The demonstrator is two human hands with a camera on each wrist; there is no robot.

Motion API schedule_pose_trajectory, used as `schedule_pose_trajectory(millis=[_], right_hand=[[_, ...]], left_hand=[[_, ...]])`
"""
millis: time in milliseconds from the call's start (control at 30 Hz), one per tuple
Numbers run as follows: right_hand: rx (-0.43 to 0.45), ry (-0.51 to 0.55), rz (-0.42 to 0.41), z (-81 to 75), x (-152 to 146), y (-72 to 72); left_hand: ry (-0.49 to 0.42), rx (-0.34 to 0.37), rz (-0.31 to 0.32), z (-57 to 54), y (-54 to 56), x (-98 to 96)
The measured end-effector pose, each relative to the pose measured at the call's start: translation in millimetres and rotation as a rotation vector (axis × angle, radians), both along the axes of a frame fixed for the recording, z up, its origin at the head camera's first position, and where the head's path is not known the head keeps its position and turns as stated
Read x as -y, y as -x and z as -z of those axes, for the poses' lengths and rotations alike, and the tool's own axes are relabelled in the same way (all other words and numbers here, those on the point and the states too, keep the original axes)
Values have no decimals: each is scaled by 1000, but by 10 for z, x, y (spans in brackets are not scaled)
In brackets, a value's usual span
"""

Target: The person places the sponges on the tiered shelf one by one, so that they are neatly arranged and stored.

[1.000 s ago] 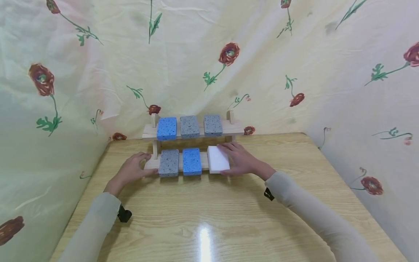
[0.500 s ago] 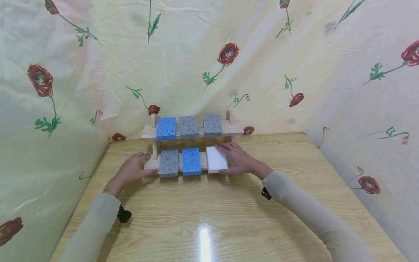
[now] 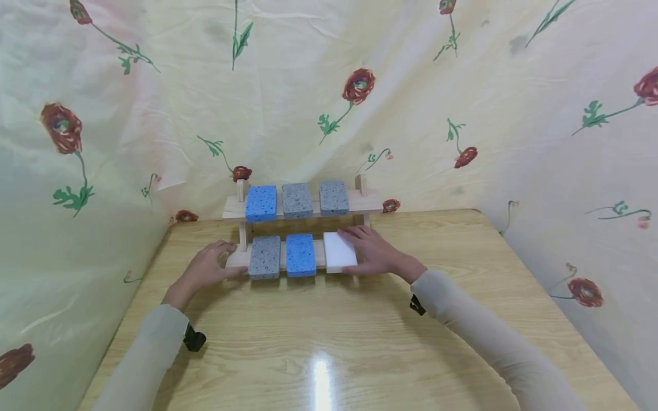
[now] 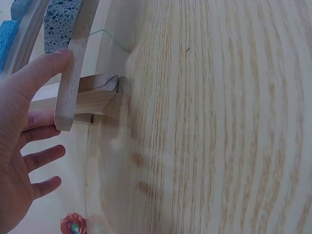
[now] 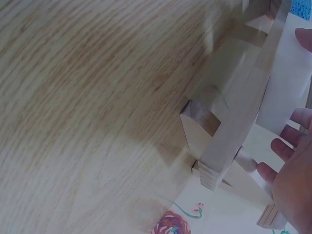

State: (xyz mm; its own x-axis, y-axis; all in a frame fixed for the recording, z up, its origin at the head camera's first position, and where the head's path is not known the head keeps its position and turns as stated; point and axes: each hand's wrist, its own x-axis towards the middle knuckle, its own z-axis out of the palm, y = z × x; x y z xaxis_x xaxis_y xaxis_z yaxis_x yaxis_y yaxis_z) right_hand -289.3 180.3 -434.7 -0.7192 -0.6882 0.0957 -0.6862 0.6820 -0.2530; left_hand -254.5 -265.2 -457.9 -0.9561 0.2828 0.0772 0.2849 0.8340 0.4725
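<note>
A two-tier wooden rack (image 3: 236, 258) stands at the back of the table, bearing speckled sponges. My left hand (image 3: 208, 265) pinches the left end of its lower shelf, thumb at the front edge and index finger behind, as the left wrist view shows. Close to that thumb lies a grey sponge (image 3: 265, 257), with a blue sponge (image 3: 300, 254) beside it. At the shelf's right end my right hand (image 3: 375, 251) holds a plain white sponge (image 3: 339, 251) between thumb and fingers. The white sponge rests on the board, its right side partly covered by the hand.
On the upper tier sit a blue sponge (image 3: 261, 202) and two grey ones, the right grey sponge (image 3: 334, 197) nearest the rack's upright. Flowered cloth (image 3: 288, 114) hangs behind and on both sides. The wooden table (image 3: 267, 342) extends in front of the rack.
Between one second and half a second ago, my right hand shifted the white sponge slightly left. It has hardly moved since. My left hand keeps its grip on the rack.
</note>
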Motion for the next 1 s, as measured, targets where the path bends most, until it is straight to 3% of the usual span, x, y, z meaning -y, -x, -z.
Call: schedule_pose_trajectory(millis=[533,1000], right_hand=[[7,-15,3,-15,-5,28],[21,-10,-21,21,-15,16]], left_hand=[[4,30,-15,-73,-16,-13],[-6,8,-2,-5,0,6]])
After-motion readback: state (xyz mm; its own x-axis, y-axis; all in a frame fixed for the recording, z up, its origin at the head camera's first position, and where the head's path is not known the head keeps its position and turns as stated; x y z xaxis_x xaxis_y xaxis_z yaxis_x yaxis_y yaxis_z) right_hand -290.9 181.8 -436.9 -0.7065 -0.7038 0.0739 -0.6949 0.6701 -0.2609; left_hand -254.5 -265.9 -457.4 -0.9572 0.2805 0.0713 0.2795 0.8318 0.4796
